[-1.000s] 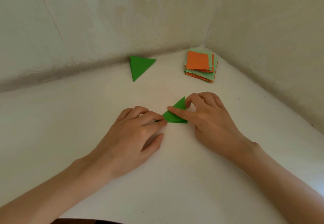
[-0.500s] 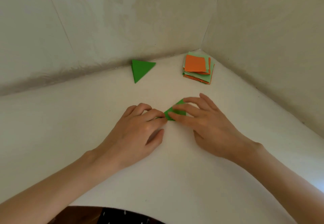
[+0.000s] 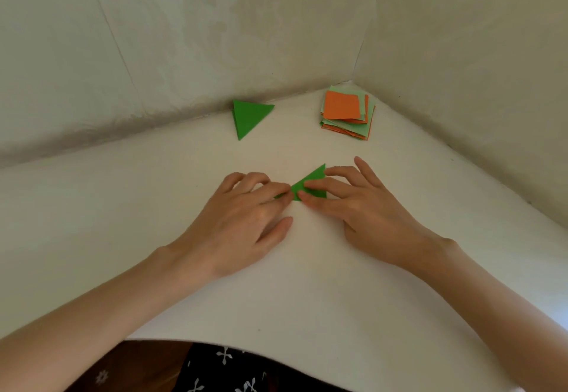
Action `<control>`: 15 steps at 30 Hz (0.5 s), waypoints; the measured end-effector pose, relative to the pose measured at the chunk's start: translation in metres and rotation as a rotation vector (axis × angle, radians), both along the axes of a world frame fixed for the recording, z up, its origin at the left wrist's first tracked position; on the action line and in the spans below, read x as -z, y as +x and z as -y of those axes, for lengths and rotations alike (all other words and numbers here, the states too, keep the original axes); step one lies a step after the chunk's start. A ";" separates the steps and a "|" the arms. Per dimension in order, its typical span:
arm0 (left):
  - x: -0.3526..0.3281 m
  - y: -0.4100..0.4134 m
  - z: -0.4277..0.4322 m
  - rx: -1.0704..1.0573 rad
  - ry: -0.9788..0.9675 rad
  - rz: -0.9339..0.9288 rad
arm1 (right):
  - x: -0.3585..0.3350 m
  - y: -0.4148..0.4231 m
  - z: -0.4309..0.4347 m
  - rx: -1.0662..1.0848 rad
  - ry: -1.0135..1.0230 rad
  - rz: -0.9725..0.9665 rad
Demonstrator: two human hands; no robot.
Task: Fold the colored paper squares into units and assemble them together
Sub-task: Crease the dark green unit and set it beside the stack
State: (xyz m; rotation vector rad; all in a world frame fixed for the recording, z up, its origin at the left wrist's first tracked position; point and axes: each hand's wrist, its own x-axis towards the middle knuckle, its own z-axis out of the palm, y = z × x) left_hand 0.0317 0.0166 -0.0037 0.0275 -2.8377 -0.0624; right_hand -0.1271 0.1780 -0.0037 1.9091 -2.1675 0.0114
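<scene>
A small dark green folded paper [image 3: 310, 182] lies flat on the white table [image 3: 307, 284] at its middle. My left hand [image 3: 246, 216] presses its left tip with the fingertips. My right hand [image 3: 359, 207] lies over its right part, index and middle fingers flat on it. Much of the paper is hidden under the fingers. A finished green folded triangle [image 3: 249, 116] rests near the back wall. A stack of orange and light green paper squares [image 3: 347, 112] sits in the back right corner.
Pale walls close the table at the back and right, meeting in a corner behind the stack. The table's near edge [image 3: 276, 345] curves above my dark patterned clothing [image 3: 233, 370].
The view has tilted down, so my lap now shows. My right fingers slid along the green paper, and more of its upper tip is uncovered than half a second ago.
</scene>
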 end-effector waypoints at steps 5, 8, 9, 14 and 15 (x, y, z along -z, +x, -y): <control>0.001 -0.003 0.001 0.009 0.010 -0.083 | -0.007 -0.014 -0.021 0.005 -0.099 0.077; 0.002 -0.012 -0.001 -0.010 0.119 -0.137 | -0.019 -0.012 -0.014 0.175 -0.322 0.414; 0.002 -0.017 -0.001 -0.023 0.143 -0.151 | -0.023 -0.010 -0.006 0.213 -0.364 0.486; 0.003 -0.027 0.000 -0.057 0.137 -0.163 | -0.025 -0.017 0.036 0.221 0.027 0.510; 0.004 -0.026 0.002 -0.055 0.139 -0.162 | -0.026 -0.021 0.039 0.201 0.072 0.502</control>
